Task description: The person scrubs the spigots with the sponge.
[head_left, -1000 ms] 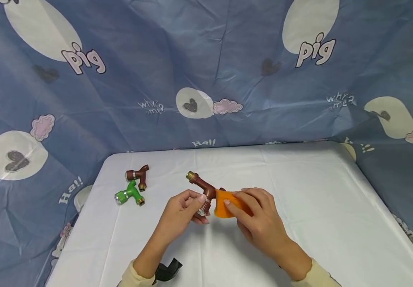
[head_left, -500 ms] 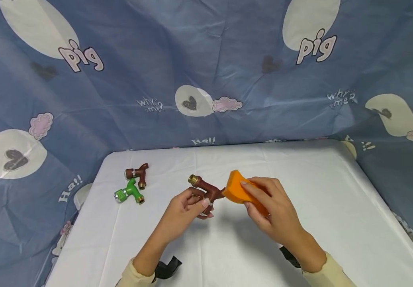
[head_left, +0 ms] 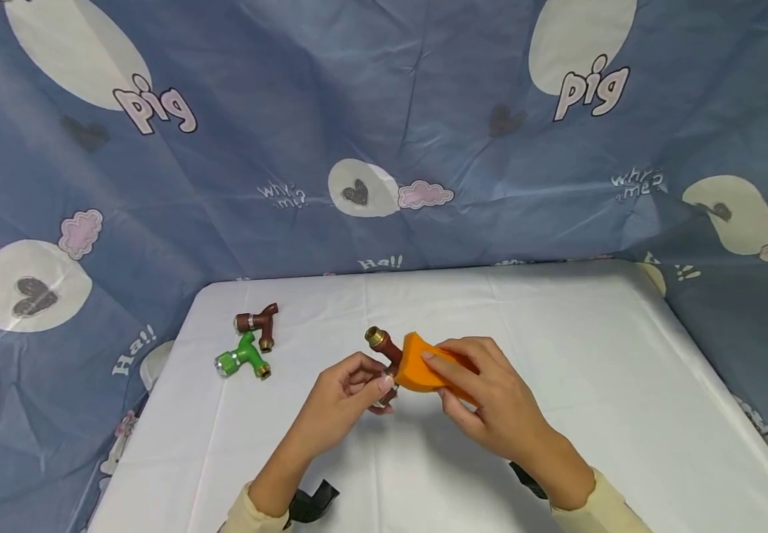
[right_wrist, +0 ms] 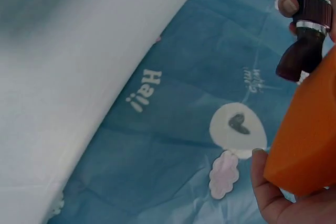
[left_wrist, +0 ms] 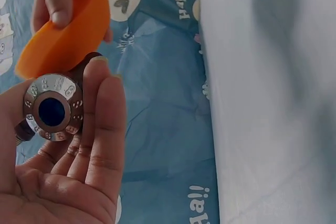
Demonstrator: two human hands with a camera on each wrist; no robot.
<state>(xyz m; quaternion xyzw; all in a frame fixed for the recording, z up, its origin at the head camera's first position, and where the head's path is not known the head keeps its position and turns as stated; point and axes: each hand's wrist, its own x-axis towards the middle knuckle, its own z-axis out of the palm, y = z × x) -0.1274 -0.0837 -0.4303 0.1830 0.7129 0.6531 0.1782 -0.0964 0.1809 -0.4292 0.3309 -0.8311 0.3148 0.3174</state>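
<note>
My left hand [head_left: 341,397] grips a dark red tap [head_left: 386,347] by its handle end, with the brass threaded end pointing up and left. In the left wrist view the tap's silver ribbed knob [left_wrist: 53,107] with a blue centre lies between thumb and fingers. An orange sponge [head_left: 420,363] is pinched in my right hand [head_left: 500,397] and lies against the tap's body in the head view. The right wrist view shows the tap's curved spout [right_wrist: 301,56] beside the sponge [right_wrist: 310,129].
Another dark red tap [head_left: 265,324] and a green tap [head_left: 243,357] lie close together on the left of the white-covered table [head_left: 597,333]. A blue patterned cloth [head_left: 477,244] hangs behind it. Black bands [head_left: 312,503] show near both wrists.
The sponge moved up and away to the right, then came back left against the tap. The tap has turned in my left hand, its brass end shifting right.
</note>
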